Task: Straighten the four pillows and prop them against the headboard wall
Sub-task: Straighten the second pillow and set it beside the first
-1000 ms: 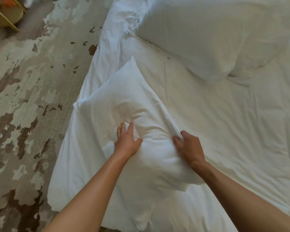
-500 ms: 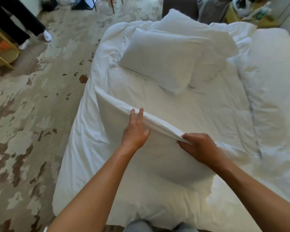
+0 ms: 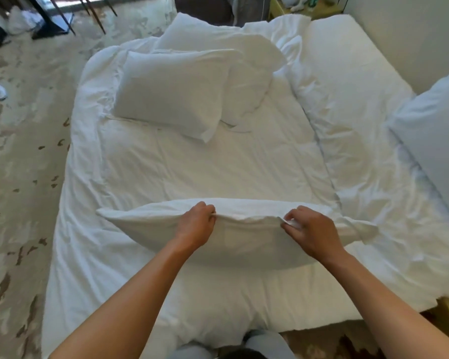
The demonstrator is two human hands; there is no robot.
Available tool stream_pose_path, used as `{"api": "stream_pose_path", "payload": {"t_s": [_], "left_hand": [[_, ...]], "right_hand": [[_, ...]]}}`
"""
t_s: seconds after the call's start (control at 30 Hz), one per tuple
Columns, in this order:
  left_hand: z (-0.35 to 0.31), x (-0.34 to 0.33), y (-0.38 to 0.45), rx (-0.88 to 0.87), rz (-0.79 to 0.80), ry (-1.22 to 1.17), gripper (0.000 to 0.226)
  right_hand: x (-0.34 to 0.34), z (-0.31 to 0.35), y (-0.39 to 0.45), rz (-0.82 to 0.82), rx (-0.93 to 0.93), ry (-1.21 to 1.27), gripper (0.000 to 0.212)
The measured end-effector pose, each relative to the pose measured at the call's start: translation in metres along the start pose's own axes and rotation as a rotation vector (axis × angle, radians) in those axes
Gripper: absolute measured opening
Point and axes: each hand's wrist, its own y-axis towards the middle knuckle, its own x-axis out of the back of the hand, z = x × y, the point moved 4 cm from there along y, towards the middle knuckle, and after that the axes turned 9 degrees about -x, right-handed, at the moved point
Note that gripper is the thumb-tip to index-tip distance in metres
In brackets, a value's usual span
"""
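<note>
Here both hands (image 3: 196, 226) (image 3: 310, 233) pinch soft white pillow (image 3: 145, 224) seam.

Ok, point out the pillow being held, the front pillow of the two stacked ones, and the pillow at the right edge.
Held pillow (image 3: 145, 224), head view: its left half.
Front stacked pillow (image 3: 174, 92), head view: centre of its top face.
Right-edge pillow (image 3: 436, 130), head view: its broad face.
</note>
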Motion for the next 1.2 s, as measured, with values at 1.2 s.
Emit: {"api": "stream_pose_path", "payload": {"t_s": [1.2], "left_hand": [[0.055,0.042,0.042,-0.009,-0.053,-0.078,0.010]], "right_hand": [[0.010,0.045,0.042,0.003,-0.264,-0.220,0.028]]}}
